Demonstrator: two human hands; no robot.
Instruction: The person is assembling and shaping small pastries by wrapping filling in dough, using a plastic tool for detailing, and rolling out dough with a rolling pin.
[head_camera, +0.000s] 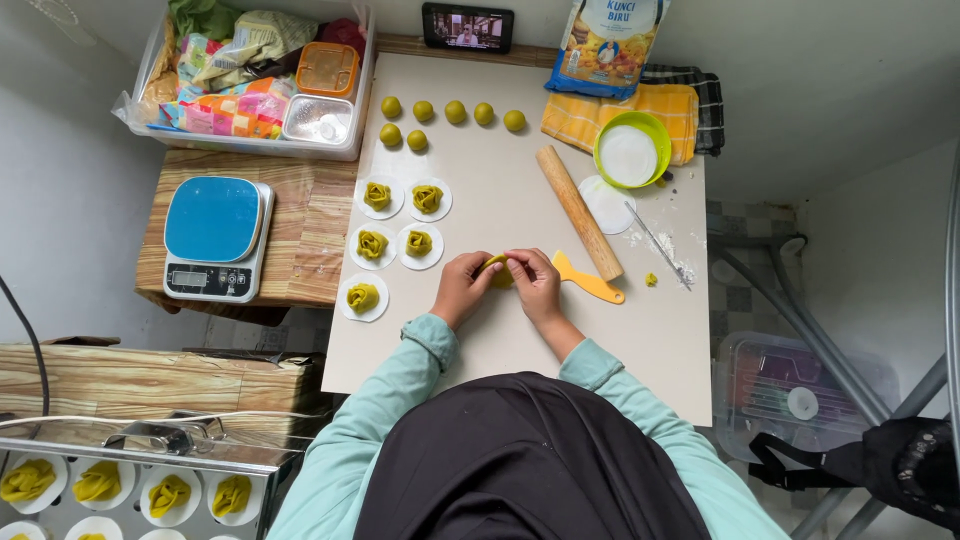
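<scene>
My left hand (462, 285) and my right hand (536, 282) meet over the pale table (480, 345), both pinching one piece of yellow-green dough (497, 270) between the fingertips. Left of my hands lie several shaped dough flowers on round white papers (372, 244). Farther back sit several plain dough balls (455, 111) in a loose row. A wooden rolling pin (578, 211) lies diagonally just right of my hands, with a yellow scraper (588, 283) beside my right hand.
A green bowl of white flour (631, 150) rests on a yellow cloth beside a flour bag (604, 45). A blue kitchen scale (215, 236) sits on a wooden stand at left. A plastic bin (250, 75), a phone (467, 27) and a tray of shaped pieces (130, 490) are also around.
</scene>
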